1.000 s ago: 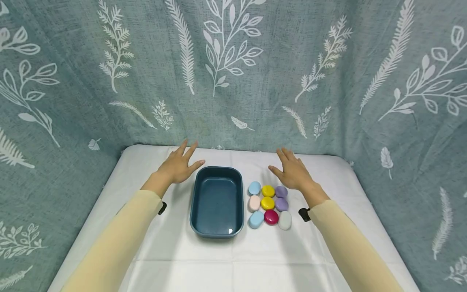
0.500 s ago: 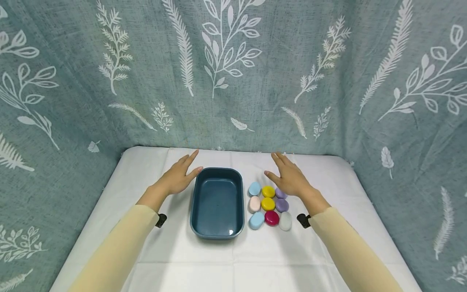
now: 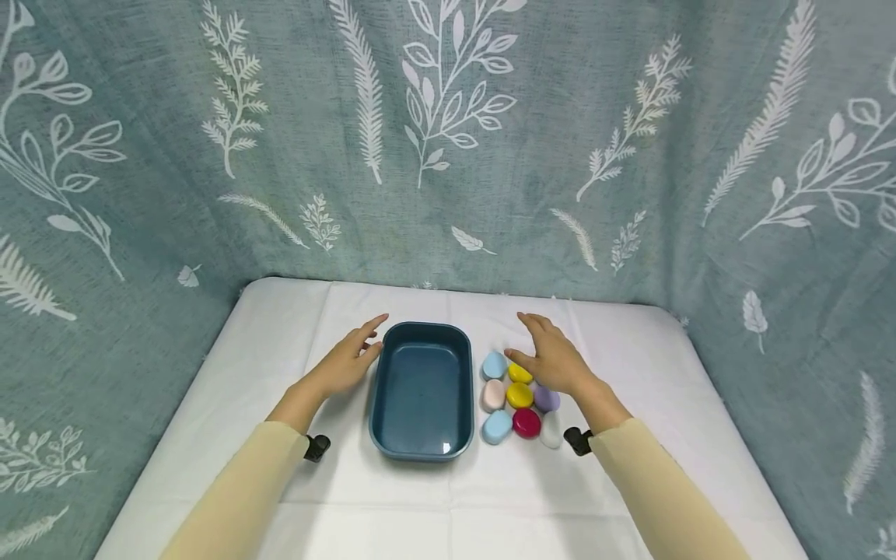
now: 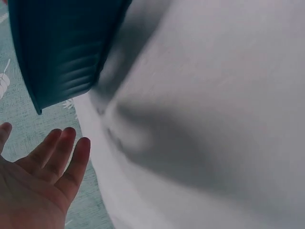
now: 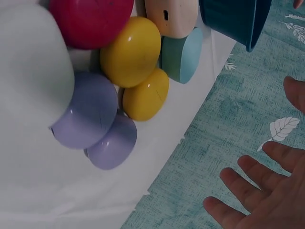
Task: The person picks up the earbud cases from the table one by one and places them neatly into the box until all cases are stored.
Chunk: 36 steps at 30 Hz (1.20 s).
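Note:
A dark blue rectangular tray [image 3: 423, 389] lies in the middle, with nothing in it. To its left is my left hand [image 3: 343, 367], fingers loosely bent, thumb close to the rim; in the left wrist view the hand [image 4: 40, 183] holds nothing. My right hand [image 3: 554, 359] hovers over the far right of a cluster of smooth, rounded, pebble-like pieces, hiding one purple piece in the head view. Visible are light blue [image 3: 497, 427], pink [image 3: 493, 395], yellow [image 3: 519, 395], red [image 3: 526, 422], purple [image 3: 547, 398] and pale grey [image 3: 551, 432] pieces. The pink one [image 5: 174, 16] has a dark slot.
A white cloth [image 3: 378, 505] covers the table. Green leaf-patterned curtains [image 3: 490, 194] rise behind it and at both sides. A black strap device shows at each wrist, below the sleeves.
Both hands have come down and nearer to the body. The left hand has moved toward the tray's rim, the right over the far right pieces. The head view has shifted slightly.

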### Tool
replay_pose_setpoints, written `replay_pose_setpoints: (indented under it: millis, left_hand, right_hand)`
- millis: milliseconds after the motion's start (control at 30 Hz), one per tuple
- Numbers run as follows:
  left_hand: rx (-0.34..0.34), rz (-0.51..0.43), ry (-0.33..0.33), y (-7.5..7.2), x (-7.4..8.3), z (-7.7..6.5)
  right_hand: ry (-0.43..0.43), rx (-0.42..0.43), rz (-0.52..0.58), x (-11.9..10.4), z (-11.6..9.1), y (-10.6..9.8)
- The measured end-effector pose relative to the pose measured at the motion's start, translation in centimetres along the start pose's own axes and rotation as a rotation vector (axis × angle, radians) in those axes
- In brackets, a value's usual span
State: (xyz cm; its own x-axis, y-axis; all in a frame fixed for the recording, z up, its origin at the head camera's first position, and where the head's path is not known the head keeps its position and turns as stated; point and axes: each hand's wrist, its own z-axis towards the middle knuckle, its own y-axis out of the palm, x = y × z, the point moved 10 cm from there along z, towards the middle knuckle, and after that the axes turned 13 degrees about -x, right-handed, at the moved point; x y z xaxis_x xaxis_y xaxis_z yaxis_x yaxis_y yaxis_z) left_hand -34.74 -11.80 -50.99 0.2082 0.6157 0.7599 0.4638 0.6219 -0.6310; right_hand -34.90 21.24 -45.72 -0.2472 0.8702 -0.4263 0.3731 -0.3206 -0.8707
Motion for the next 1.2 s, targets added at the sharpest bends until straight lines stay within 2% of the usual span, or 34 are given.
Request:
replay_pose_setpoints:
  millis: [333, 633, 800, 1200]
  left_hand:
    - [0.008, -0.167, -0.003, 1.7, -1.1, -0.2]
    - [0.017, -0.289, 0.017, 3.5, -2.6, -0.6]
    - [0.017, -0.329, 0.048, 4.4, -3.1, -0.7]
    - [0.026, -0.372, 0.036, 5.0, -3.8, -0.9]
  right_hand:
    - [0.023, 0.01, 0.081, 0.9, 0.6, 2.4]
    - [0.045, -0.027, 0.117, 1.0, 2.0, 4.3]
    - [0.057, -0.029, 0.105, 1.1, 2.6, 5.1]
    - [0.075, -0.034, 0.026, 0.6, 3.5, 5.6]
